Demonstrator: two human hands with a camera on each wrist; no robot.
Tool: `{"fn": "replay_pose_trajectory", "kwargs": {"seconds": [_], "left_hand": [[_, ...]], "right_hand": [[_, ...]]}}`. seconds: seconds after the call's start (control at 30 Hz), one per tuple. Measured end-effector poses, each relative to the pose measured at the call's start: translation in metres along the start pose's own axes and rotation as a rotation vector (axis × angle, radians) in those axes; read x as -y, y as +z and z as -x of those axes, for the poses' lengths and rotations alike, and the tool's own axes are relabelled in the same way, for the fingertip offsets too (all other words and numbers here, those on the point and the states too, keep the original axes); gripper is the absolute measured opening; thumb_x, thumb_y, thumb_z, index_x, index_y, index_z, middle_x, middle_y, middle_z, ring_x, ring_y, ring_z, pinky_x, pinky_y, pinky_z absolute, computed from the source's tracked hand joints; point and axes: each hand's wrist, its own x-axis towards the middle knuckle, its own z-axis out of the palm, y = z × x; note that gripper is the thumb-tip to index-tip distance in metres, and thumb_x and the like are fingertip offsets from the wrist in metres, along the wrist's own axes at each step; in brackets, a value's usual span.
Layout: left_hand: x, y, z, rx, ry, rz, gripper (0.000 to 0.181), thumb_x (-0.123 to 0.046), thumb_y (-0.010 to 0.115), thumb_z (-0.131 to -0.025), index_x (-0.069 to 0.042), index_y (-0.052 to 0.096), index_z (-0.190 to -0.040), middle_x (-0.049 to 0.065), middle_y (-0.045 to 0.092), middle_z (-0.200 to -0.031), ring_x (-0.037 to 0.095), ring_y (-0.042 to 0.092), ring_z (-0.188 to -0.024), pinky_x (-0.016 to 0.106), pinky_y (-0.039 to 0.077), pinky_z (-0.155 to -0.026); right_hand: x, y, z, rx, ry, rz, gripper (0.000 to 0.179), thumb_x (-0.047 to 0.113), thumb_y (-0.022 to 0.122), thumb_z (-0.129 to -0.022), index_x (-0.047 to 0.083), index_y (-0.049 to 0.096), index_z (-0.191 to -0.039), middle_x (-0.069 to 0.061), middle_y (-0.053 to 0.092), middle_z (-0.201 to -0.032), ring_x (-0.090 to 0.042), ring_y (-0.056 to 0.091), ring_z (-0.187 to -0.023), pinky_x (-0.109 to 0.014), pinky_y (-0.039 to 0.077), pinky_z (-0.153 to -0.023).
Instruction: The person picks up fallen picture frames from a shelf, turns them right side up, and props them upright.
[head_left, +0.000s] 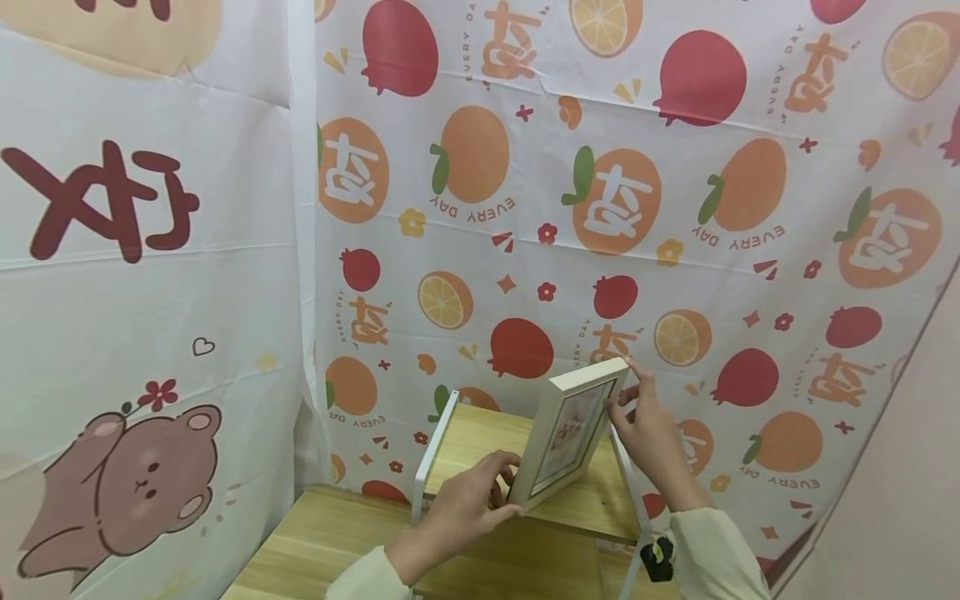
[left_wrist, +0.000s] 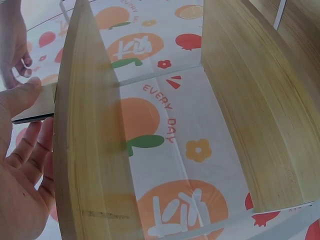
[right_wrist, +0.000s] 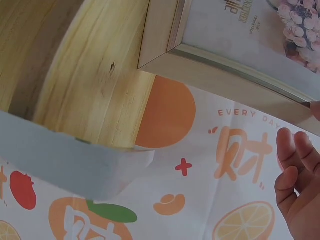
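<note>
A cream picture frame (head_left: pixel 534 442) stands tilted over the upper wooden shelf (head_left: pixel 480 429). Behind its clear front is a picture of pink flowers (right_wrist: pixel 300 30), seen in the right wrist view. My left hand (head_left: pixel 465 504) pinches the frame's lower near corner, thumb on one face and fingers on the other. In the left wrist view this hand (left_wrist: pixel 25 165) shows beside the shelf board's edge, with only a corner of the frame visible. High on the far side, my right hand (head_left: pixel 652 433) holds the frame's upper edge between thumb and fingers.
White metal rails (head_left: pixel 435 446) flank the upper shelf. Below it lies a wider wooden surface (head_left: pixel 330 533). A small black ornament (head_left: pixel 657 558) hangs by the right rail. Fruit-print cloth (head_left: pixel 525 275) closes off the back, and a bear-print cloth (head_left: pixel 142 333) the left.
</note>
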Motion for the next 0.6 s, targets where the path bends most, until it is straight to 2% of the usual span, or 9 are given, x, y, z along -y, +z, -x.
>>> {"fn": "replay_pose_trajectory", "kwargs": {"seconds": [0.23,0.4,0.5,0.6], "left_hand": [[0.0,0.002,0.0,0.006,-0.024,0.02,0.05,-0.022,0.078,-0.08,-0.018,0.049,-0.12,-0.005,0.062,-0.094,-0.005,0.055,-0.068,0.013,0.043,-0.057],[0.001,0.003,0.001,0.003,-0.031,0.031,0.05,-0.021,0.079,-0.08,-0.017,0.05,-0.121,-0.005,0.062,-0.094,-0.005,0.055,-0.068,0.014,0.044,-0.057],[0.001,0.003,0.001,-0.001,-0.034,0.032,0.05,-0.021,0.079,-0.08,-0.017,0.05,-0.121,-0.005,0.062,-0.094,-0.005,0.055,-0.069,0.014,0.044,-0.058],[0.0,0.002,0.001,-0.008,-0.03,0.033,0.05,-0.021,0.078,-0.08,-0.016,0.05,-0.121,-0.005,0.063,-0.093,-0.004,0.056,-0.069,0.014,0.044,-0.057]], "right_hand": [[0.0,-0.002,0.0,0.026,0.002,0.017,0.067,0.017,0.058,-0.096,0.016,0.018,-0.15,-0.014,0.06,-0.1,-0.018,0.06,-0.067,-0.029,0.041,-0.051],[0.006,-0.006,0.0,0.063,0.02,0.008,0.072,0.02,0.057,-0.097,0.017,0.014,-0.154,-0.012,0.059,-0.104,-0.015,0.053,-0.063,-0.028,0.04,-0.05],[0.015,-0.009,0.0,0.058,0.002,0.009,0.07,0.023,0.056,-0.098,0.016,0.016,-0.155,-0.01,0.059,-0.101,-0.013,0.053,-0.062,-0.028,0.041,-0.052],[0.029,-0.012,0.001,0.029,-0.068,0.004,0.063,0.024,0.054,-0.099,0.011,0.024,-0.153,-0.009,0.061,-0.096,-0.011,0.056,-0.063,-0.025,0.042,-0.051]]}}
